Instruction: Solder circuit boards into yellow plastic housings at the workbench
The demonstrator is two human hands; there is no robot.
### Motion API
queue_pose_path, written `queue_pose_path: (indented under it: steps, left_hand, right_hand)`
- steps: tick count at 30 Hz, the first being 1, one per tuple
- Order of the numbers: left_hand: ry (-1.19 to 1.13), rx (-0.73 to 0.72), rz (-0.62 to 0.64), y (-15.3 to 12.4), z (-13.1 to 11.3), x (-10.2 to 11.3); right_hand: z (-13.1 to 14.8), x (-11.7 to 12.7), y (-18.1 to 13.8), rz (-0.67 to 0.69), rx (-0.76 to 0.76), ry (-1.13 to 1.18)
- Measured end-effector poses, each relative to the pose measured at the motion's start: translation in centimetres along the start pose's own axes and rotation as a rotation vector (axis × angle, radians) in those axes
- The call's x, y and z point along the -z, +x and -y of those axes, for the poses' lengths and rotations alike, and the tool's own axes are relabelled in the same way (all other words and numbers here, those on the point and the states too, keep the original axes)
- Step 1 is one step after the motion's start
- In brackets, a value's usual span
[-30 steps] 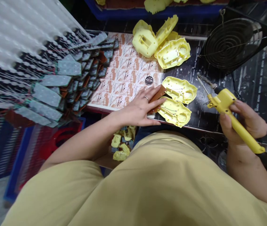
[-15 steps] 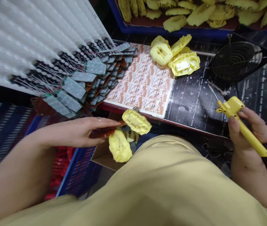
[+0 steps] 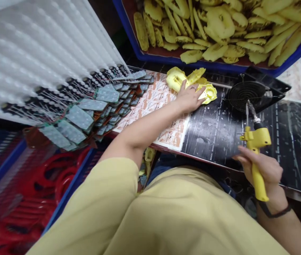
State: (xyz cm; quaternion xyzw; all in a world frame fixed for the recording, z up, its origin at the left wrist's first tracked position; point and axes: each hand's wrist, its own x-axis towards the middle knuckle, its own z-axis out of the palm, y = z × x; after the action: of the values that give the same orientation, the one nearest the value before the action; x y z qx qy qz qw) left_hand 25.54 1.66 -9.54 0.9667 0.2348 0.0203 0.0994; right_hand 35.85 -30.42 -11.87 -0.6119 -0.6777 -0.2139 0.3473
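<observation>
My left hand reaches across the bench onto a small group of yellow plastic shells. Its fingers are spread over them and appear to touch the shell nearest me; no grip shows. On the other side, my right hand is wrapped round the handle of a yellow soldering gun. The gun is upright, its metal tip pointing away from me, in front of a black fan. A thin tube runs beside the tip.
A blue crate of yellow shells stands at the back. Left of the printed sheet, circuit boards lie stacked, wired into a white foam block. Red ring-shaped parts fill a crate low on the left.
My left hand has moved from above the box below the bench edge to the shells. Two yellow shells beside it there are gone from view. The soldering gun has swung more upright.
</observation>
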Motion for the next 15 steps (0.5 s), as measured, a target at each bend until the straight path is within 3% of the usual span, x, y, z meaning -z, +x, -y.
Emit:
queue_pose_path:
  steps: [2,7,9,12,15]
  left_hand:
    - [0.013,-0.048,0.034,-1.2,-0.2,-0.3]
    - [-0.049,-0.300,0.140,-8.9,-1.8,-0.4]
    - [-0.148,-0.380,0.168,-10.7,-2.1,-0.5]
    - [-0.263,-0.364,0.191,-10.8,-1.4,-0.6]
    - [-0.233,-0.343,0.253,-9.4,-0.5,-0.5]
  right_hand:
    - [0.0,-0.1,0.7,0.030,0.029,0.010]
    - [-0.4,-2.0,1.4,0.127,0.034,0.144]
    - [-0.5,-3.0,1.7,0.178,0.031,0.189]
    - [-0.5,-3.9,2.2,0.227,0.068,0.168]
    - [-0.6,-3.6,1.9,0.239,0.114,0.146]
